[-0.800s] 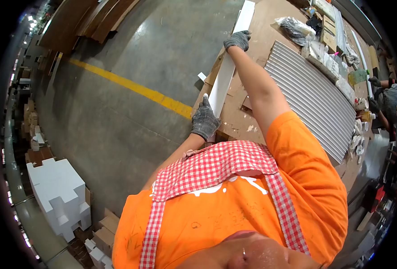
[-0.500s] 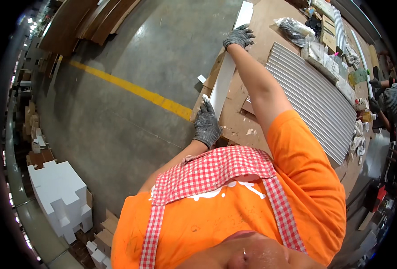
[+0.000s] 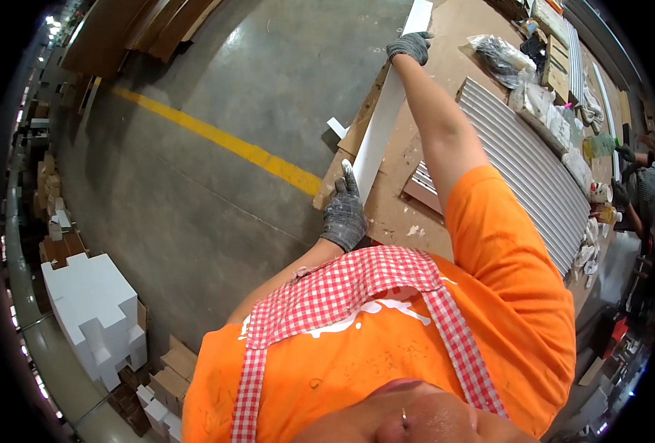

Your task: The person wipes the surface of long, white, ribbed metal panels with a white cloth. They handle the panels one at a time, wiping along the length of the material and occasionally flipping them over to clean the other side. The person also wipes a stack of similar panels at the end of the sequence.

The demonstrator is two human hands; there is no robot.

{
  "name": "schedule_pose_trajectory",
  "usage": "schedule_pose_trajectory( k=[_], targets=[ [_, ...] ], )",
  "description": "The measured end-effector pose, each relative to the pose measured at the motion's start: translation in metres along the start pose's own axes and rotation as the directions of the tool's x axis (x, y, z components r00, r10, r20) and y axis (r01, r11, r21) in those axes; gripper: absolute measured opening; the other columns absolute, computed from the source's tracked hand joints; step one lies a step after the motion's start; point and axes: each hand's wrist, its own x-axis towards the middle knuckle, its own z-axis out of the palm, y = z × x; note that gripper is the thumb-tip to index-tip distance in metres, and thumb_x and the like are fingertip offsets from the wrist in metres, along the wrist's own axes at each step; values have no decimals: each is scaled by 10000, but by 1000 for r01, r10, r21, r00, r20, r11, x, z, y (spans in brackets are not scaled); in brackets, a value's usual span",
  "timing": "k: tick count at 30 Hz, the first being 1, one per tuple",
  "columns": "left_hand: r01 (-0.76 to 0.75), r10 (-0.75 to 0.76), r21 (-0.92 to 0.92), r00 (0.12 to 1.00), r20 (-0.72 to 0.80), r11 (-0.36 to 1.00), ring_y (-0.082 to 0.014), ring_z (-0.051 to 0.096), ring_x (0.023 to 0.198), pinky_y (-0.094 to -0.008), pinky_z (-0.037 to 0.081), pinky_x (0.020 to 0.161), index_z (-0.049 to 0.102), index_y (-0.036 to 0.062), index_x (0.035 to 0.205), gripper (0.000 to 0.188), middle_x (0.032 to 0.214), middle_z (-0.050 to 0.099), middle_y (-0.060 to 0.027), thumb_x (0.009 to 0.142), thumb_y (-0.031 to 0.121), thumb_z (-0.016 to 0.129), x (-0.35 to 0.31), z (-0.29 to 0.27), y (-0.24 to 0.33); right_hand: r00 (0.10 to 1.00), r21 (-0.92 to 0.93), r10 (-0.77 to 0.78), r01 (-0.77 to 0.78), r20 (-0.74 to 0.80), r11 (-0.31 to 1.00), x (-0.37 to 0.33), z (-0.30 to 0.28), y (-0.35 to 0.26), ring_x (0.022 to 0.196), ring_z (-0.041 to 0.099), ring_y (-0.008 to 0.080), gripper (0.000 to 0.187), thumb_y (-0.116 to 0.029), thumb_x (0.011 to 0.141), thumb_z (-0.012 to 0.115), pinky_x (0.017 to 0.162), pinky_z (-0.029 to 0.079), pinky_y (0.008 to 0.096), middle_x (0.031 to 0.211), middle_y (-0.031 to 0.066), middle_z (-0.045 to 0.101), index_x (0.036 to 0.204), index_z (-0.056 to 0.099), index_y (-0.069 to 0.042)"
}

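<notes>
white strip (image 3: pixel 386 111) lay along counter (image 3: pixel 445 44) edge, long axis running away from body | left hand (image 3: pixel 344 212) gripped near end | right hand (image 3: pixel 410 46) gripped far end

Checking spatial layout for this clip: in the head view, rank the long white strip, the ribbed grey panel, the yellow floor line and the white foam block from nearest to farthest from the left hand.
From the left hand:
1. Long white strip, touching its fingertips, at the workbench edge.
2. Yellow floor line, to its left on the floor.
3. Ribbed grey panel, to its right on the bench; the order of 2 and 3 is too close to call.
4. White foam block, far lower left.
</notes>
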Motion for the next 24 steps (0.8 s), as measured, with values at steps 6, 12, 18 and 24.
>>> schedule_pose_trajectory(
  k=[6, 12, 18, 24],
  targets=[
    [42, -43, 28, 997, 61, 999, -361, 473, 1165, -408, 483, 892, -69, 15, 1415, 1157, 1389, 255, -257, 655, 171, 789, 10, 7, -2, 999, -13, -37, 37, 34, 999, -7, -7, 0, 975, 608, 266, 817, -190, 761, 677, 748, 551, 356, 1138, 160, 491, 1357, 170, 47],
    [-37, 38, 31, 999, -18, 999, -380, 445, 1191, -446, 448, 920, -73, 9, 1416, 1196, 1395, 260, -259, 621, 186, 803, 8, 34, -11, 996, 36, -88, 89, -20, 995, 26, 34, 3, 972, 614, 274, 625, -234, 830, 545, 749, 528, 425, 1190, 177, 500, 1316, 264, 41],
    [-30, 28, 13, 996, 85, 999, -382, 370, 1252, -456, 349, 1007, -27, 55, 1437, 1118, 1450, 157, -253, 651, 189, 757, 17, 17, -14, 994, -56, -77, 73, -72, 996, 15, 15, 1, 1076, 566, 281, 817, -303, 710, 674, 830, 500, 406, 1212, 159, 482, 1316, 248, 42],
    [-21, 24, -167, 1000, 15, 986, -381, 416, 1219, -434, 361, 998, -71, 13, 1420, 1073, 1380, 296, -292, 735, 345, 685, -2, 4, -19, 997, -17, -76, 76, 5, 997, 10, 15, -1, 1112, 524, 352, 1013, -318, 668, 686, 895, 458, 455, 1292, 241, 391, 1362, 83, 106]
  ],
)
